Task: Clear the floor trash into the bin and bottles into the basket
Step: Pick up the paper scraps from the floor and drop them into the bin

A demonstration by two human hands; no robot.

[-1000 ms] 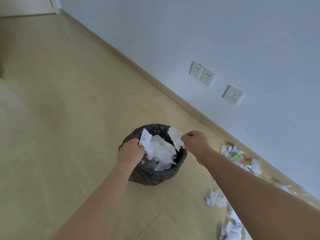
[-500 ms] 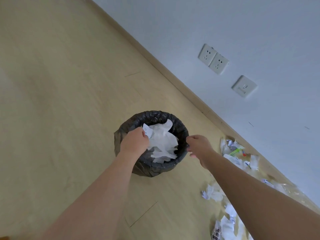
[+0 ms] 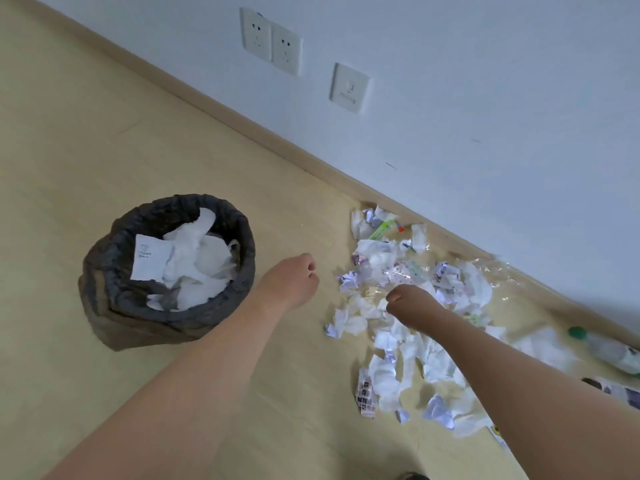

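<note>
The bin [image 3: 114,258], lined with a black bag, stands on the floor at the left and holds crumpled white paper [image 3: 194,261]. A pile of crumpled paper and wrappers [image 3: 384,372] lies along the skirting at the right. My left hand [image 3: 292,284] hovers between bin and pile, fingers loosely curled and holding nothing. My right hand [image 3: 412,306] is low over the pile with its back to the camera and its fingers hidden. At the far right edge lies a clear bottle [image 3: 613,351] with a green cap, blurred.
A white wall with two sockets [image 3: 272,41] and a switch plate [image 3: 348,87] runs diagonally behind the pile, above a wooden skirting board [image 3: 242,121]. Bare wooden floor stretches left of and behind the bin. Printed paper scraps [image 3: 620,391] lie at the right edge.
Both hands have left the bin and swung right toward the floor pile. The paper they held now lies in the bin. The view has turned right, showing more trash and a bottle.
</note>
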